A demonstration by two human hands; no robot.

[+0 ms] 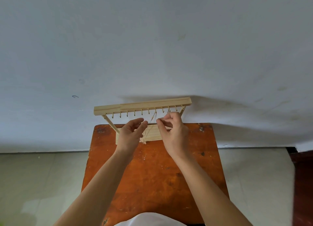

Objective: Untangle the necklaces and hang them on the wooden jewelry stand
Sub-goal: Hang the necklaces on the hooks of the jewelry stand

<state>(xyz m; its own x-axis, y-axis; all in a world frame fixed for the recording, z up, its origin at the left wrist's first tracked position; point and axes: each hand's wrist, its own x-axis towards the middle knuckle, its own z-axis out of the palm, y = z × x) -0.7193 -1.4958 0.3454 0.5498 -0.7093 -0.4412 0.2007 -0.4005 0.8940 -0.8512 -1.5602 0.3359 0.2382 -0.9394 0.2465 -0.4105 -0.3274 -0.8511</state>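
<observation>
A pale wooden jewelry stand (142, 105) with a row of gold hooks stands at the far edge of the orange table (152, 175), against the wall. A thin gold chain (153, 116) hangs from a hook right of the middle. Another chain (168, 110) hangs from a hook further right. My left hand (131, 134) is raised below the hooks, thumb and finger pinching a fine gold necklace (144, 137) that dangles toward the stand's base. My right hand (171, 131) pinches the same thin strand near the hanging chain, fingers curled.
A white wall (152, 47) rises directly behind the stand. The small table has a worn, scratched top and a pale floor (33, 183) on both sides. A dark red surface (303, 183) shows at the far right.
</observation>
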